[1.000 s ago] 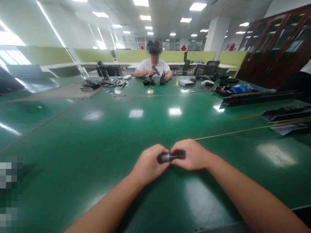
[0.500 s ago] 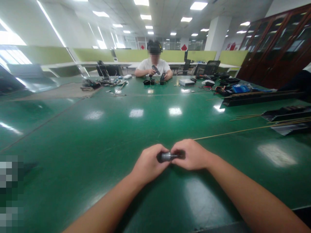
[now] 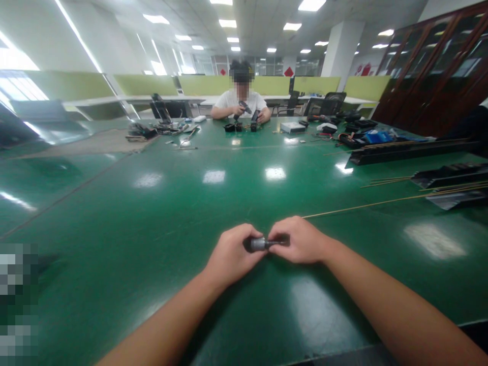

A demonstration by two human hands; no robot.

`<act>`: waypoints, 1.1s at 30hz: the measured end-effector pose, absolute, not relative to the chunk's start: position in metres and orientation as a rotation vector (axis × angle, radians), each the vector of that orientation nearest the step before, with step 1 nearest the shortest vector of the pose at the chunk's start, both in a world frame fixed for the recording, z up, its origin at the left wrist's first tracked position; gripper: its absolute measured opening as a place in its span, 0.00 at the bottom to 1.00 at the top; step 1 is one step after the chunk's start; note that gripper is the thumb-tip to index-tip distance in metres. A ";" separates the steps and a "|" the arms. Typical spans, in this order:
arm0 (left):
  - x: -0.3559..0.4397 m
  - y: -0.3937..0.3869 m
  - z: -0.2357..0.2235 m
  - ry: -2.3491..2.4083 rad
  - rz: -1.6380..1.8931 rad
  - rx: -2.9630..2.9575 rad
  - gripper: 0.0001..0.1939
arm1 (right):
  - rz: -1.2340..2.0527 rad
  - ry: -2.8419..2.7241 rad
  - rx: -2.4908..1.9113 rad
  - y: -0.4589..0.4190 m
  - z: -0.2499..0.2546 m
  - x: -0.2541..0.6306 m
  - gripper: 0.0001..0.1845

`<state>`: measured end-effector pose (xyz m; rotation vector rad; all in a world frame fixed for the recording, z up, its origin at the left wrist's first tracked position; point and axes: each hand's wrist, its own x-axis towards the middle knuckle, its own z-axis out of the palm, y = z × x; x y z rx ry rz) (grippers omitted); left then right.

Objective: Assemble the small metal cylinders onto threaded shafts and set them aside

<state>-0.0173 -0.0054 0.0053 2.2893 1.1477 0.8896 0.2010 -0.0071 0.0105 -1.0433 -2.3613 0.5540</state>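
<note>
Head view | small metal cylinder (image 3: pixel 258 244) lies level, long axis left-right, thin end toward right hand (image 3: pixel 297 240) | left hand (image 3: pixel 233 253) grips thick end, right pinches thin end

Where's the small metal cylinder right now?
In the head view, the metal cylinder is low and near the middle, in the left hand, its right end at the fingertips of the right hand.

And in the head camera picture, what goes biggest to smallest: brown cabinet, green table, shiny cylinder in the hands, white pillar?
Green table
Brown cabinet
White pillar
Shiny cylinder, partly hidden by left hand and right hand
</note>
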 end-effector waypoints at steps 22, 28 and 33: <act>-0.017 -0.003 0.002 1.135 0.931 2.299 0.08 | 0.538 -2.330 -1.109 -0.007 0.008 0.201 0.04; -0.018 -0.003 0.003 1.143 0.937 2.298 0.08 | 0.526 -2.325 -1.129 -0.006 0.009 0.201 0.04; -0.018 -0.002 0.004 1.142 0.936 2.300 0.08 | 0.536 -2.324 -1.143 -0.006 0.010 0.202 0.04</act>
